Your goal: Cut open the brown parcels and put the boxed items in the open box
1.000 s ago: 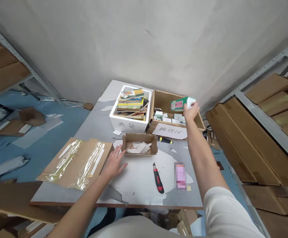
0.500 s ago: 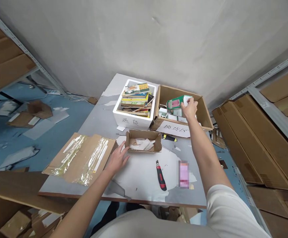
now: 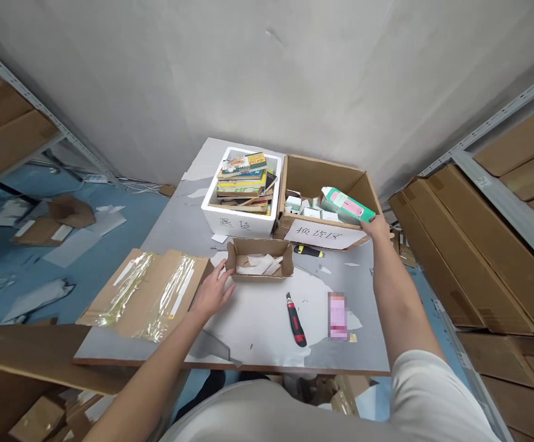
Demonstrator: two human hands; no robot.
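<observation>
At the right front corner of the large cardboard box (image 3: 372, 191), my right hand (image 3: 378, 228) pinches the end of a green box with a pink picture (image 3: 347, 205). That green box slants over the several small white-and-green boxes (image 3: 312, 212) inside. My left hand (image 3: 213, 291) has its fingers spread and touches the left end of a small open cardboard box (image 3: 260, 278), which holds crumpled white paper (image 3: 261, 264). A red and black utility knife (image 3: 296, 320) lies in front of the small box, with a pink item (image 3: 337, 316), blurred out, to its right.
Left of the large box, a white foam box (image 3: 239, 224) holds stacked books (image 3: 243, 179). A yellow and black knife (image 3: 309, 251) lies before the large box. Taped flattened cardboard (image 3: 145, 293) covers the table's left side. Shelves with cartons (image 3: 469, 245) stand at the right.
My right hand has moved right and toward me, to the large box's corner, and the green box has turned to slant down toward it. My left hand stays by the small box.
</observation>
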